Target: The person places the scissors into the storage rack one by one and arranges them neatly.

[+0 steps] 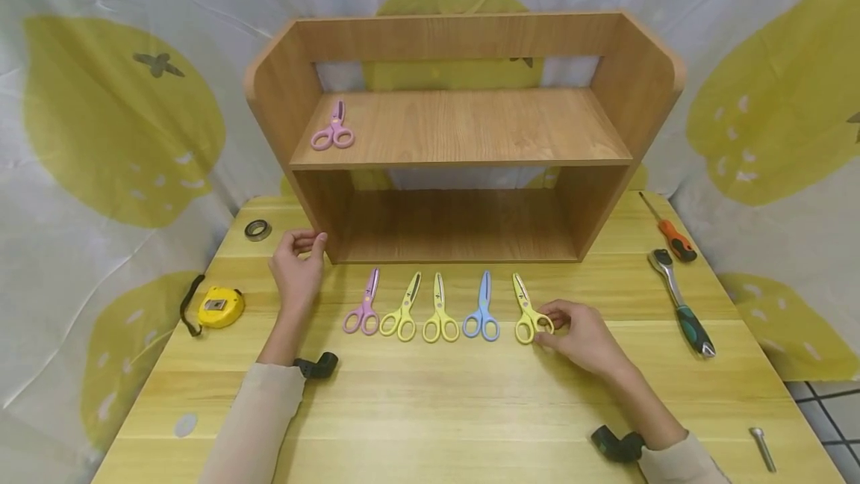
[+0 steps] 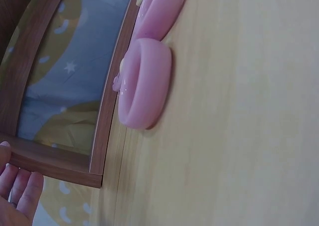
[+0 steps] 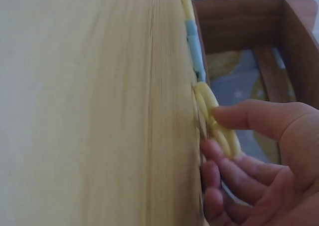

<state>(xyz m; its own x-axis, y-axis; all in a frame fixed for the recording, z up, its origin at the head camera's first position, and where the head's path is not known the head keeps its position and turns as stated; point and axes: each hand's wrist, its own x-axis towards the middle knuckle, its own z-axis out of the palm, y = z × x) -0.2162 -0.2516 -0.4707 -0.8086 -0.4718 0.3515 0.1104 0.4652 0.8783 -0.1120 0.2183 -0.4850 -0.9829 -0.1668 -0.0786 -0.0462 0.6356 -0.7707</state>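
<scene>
My left hand (image 1: 298,267) grips the front edge of the left side panel of a wooden shelf (image 1: 463,164), thumb on one face and fingers on the outer face. With thumb and fingers, my right hand (image 1: 583,338) pinches one handle loop of the rightmost yellow scissors (image 3: 231,142), whose blades point toward the shelf. Left of these, in a row before the shelf, lie blue scissors (image 1: 481,314), two more yellow scissors (image 1: 439,315) and pink scissors (image 1: 366,308). Another pair of pink scissors (image 1: 337,124) lies on the upper board at its left end.
On the table's left are a black ring (image 1: 258,230), a yellow tape measure (image 1: 220,308) with a black strap, and a pale disc (image 1: 185,425). On the right lie an orange-handled screwdriver (image 1: 672,236), a ratchet wrench (image 1: 685,308) and a bolt (image 1: 762,449).
</scene>
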